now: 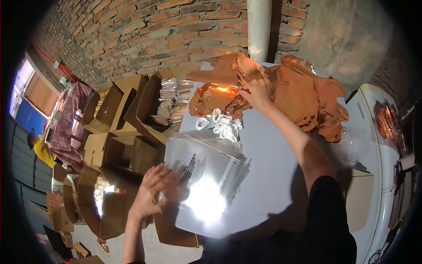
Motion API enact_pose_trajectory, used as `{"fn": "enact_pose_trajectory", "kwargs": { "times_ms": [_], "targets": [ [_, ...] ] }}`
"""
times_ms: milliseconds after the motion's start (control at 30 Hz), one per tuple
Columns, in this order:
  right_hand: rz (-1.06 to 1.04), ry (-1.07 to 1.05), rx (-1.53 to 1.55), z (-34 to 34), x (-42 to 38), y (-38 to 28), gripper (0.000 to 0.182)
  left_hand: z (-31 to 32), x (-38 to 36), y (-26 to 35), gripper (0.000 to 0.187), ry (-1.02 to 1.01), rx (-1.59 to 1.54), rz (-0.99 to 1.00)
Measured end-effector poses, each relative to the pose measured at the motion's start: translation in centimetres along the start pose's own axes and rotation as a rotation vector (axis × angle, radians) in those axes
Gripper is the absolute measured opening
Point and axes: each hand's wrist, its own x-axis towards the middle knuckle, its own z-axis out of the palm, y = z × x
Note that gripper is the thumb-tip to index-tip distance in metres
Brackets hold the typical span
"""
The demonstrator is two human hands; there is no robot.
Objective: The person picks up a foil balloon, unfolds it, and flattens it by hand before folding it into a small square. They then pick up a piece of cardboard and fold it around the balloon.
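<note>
My right hand (257,93) reaches to the far part of the table, its fingers closed on the edge of a crumpled copper-coloured foil sheet (220,97) in a heap of the same foil (294,94). At the near left, my left hand (154,190) is beside a stack of clear plastic bags (211,160) with dark print. Its fingers are apart and partly blurred, overlapping the left edge of the bags. Bright light reflects off the lower part of the stack. Between the bags and the foil lies a bundle of white string (225,125).
Cardboard boxes (127,152) crowd the left side, one holding many flat shiny packets (173,99). A white appliance (373,132) with foil on top stands at the right. Behind the white table (268,176) are a pipe (258,31) and brick wall. A person in yellow (43,150) is far left.
</note>
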Motion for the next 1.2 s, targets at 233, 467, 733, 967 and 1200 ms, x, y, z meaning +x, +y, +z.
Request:
{"fn": "enact_pose_trajectory", "kwargs": {
  "times_ms": [233, 467, 733, 967, 1200],
  "targets": [
    [-0.030, 0.059, 0.043, 4.9, 3.9, 1.3, 0.026, -1.9, 10.6, -0.2, 0.039, 0.151, -0.228, 0.032],
    [0.011, -0.342, -0.288, -7.8, 0.8, 0.1, 0.033, 1.3, 20.0, -0.3, 0.035, 0.078, -0.362, 0.110],
    [-0.178, -0.548, -0.225, -16.1, -8.8, 13.1, 0.024, 3.9, 24.0, 2.7, 0.032, 0.003, -0.483, 0.168],
    [-0.150, -0.356, -0.137, -15.7, -11.5, 13.8, 0.014, 6.4, 27.1, 7.4, 0.029, -0.039, -0.492, 0.223],
    [0.199, -0.431, -0.255, -16.0, -9.8, 12.5, 0.018, 10.8, 31.2, 10.6, 0.031, 0.051, -0.399, 0.269]
  ]
}}
